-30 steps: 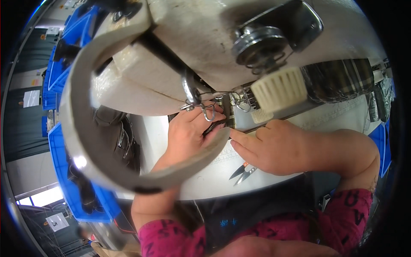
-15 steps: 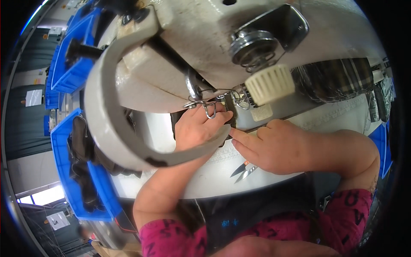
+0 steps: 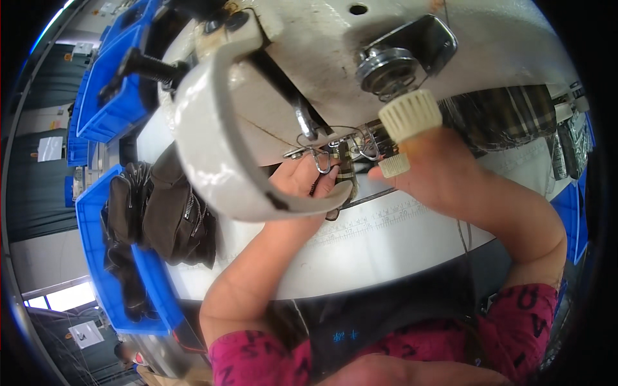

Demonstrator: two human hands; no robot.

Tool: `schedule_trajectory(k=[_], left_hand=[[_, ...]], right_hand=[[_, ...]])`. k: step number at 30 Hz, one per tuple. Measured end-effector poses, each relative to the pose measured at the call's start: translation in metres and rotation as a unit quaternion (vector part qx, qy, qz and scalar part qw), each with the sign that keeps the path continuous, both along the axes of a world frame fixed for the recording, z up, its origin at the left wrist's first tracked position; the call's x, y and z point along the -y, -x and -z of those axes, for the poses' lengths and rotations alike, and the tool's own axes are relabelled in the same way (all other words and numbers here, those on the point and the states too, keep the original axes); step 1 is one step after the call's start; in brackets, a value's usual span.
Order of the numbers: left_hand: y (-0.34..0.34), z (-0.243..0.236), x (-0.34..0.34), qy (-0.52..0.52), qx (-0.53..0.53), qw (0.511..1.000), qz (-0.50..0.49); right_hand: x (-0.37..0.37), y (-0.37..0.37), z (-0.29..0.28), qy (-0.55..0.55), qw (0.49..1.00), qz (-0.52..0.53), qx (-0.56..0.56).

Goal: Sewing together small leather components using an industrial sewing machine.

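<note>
At the sewing machine's needle area, my left hand [image 3: 299,179] is closed on a dark fabric piece [image 3: 346,168] with a plaid, pale-striped part. Its thumb presses near the fabric's edge, and the grey curved machine arm [image 3: 215,148] covers part of the hand and wrist. My right hand [image 3: 428,168] is raised to the right of the needle area, behind the ribbed cream knob [image 3: 410,116]. Its fingers look curled, but the knobs hide most of them and whatever they hold. Thin wire thread guides [image 3: 322,161] hang between the camera and the fabric.
Dark zippered pouches [image 3: 174,212] lie at the left, beside and over a blue bin [image 3: 96,257]. More blue bins [image 3: 116,83] stand farther back. A printed ruler scale [image 3: 367,226] runs along the white table [image 3: 360,264]. Plaid fabric [image 3: 505,119] lies at the right behind my arm.
My right hand has moved up and right, away from my left hand, to behind the knob. The snips that lay on the table below it no longer show. My view has shifted slightly.
</note>
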State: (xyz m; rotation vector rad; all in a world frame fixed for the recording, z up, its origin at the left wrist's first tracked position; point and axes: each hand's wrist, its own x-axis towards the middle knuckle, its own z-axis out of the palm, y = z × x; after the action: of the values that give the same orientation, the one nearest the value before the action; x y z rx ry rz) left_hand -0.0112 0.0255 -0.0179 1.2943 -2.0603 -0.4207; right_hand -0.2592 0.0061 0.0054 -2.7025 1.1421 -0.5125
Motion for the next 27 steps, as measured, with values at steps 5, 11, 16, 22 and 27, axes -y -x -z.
schedule_trajectory(k=[5, 11, 16, 22, 27], left_hand=[[-0.003, -0.006, -0.002, -0.043, 0.042, 0.998, -0.013], [-0.006, -0.007, 0.0, -0.069, -0.012, 0.997, 0.028], [-0.006, -0.005, 0.001, -0.084, -0.034, 0.995, 0.032], [-0.007, -0.006, 0.001, -0.084, -0.024, 0.995, 0.038], [-0.005, -0.006, 0.0, -0.052, -0.011, 0.998, 0.038]], right_hand=[[-0.002, 0.0, -0.005, -0.029, 0.998, 0.02, 0.044], [0.002, -0.001, 0.002, -0.041, 0.996, 0.025, 0.069], [0.008, -0.001, 0.01, -0.018, 0.998, 0.025, 0.06], [0.012, 0.001, 0.01, -0.038, 0.993, 0.002, 0.108], [0.013, 0.0, 0.013, -0.025, 0.995, 0.011, 0.094]])
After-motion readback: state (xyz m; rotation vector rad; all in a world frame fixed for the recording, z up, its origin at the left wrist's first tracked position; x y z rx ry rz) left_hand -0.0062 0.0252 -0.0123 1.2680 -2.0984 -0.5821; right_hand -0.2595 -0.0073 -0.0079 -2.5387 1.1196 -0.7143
